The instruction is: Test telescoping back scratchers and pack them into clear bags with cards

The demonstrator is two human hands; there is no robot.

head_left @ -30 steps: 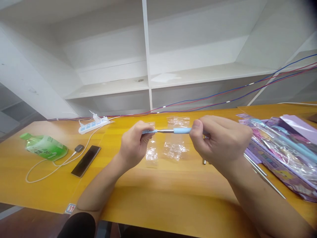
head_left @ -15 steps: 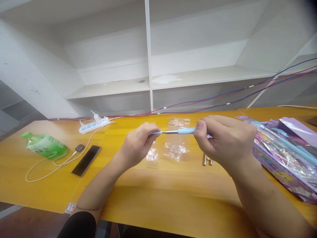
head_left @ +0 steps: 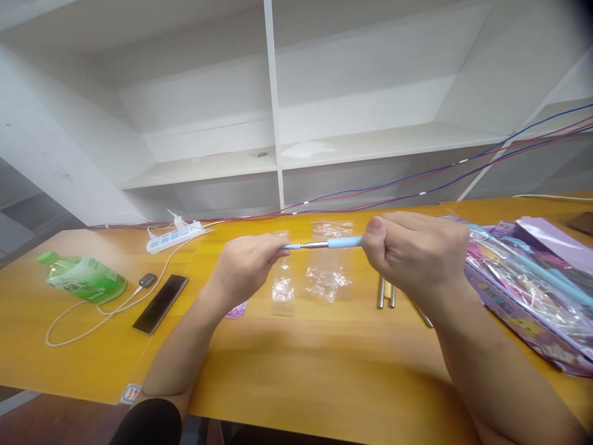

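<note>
- The left hand (head_left: 245,262) is pinching one end of a slim rod of silver metal and light blue (head_left: 315,245) between thumb and fingers.
- The right hand (head_left: 414,253) is closing in a fist around the other end, with the thumb lying along the top.
- The rod is running roughly level between the two hands, raised above the yellow wood-toned bench (head_left: 296,371); both ends are disappearing into the grips.
- Progress, as judged: the light-blue sleeve (head_left: 344,242) and the small light-blue end piece (head_left: 293,246) are sitting in line with the metal section, which is showing bare between them. Whether the parts are fully joined is remaining undetermined, the grips covering both ends.
- Beyond the rod, a narrow clear plastic bag (head_left: 283,287) and a wider clear plastic bag (head_left: 328,281) are lying flat on the bench.
- Near the right hand, short silver metal tubes (head_left: 380,293) are lying partly hidden beneath it.
- To the right of that hand, a purple patterned pouch (head_left: 523,327) is bearing clear-wrapped coloured items (head_left: 532,262), apart from the rod.
</note>
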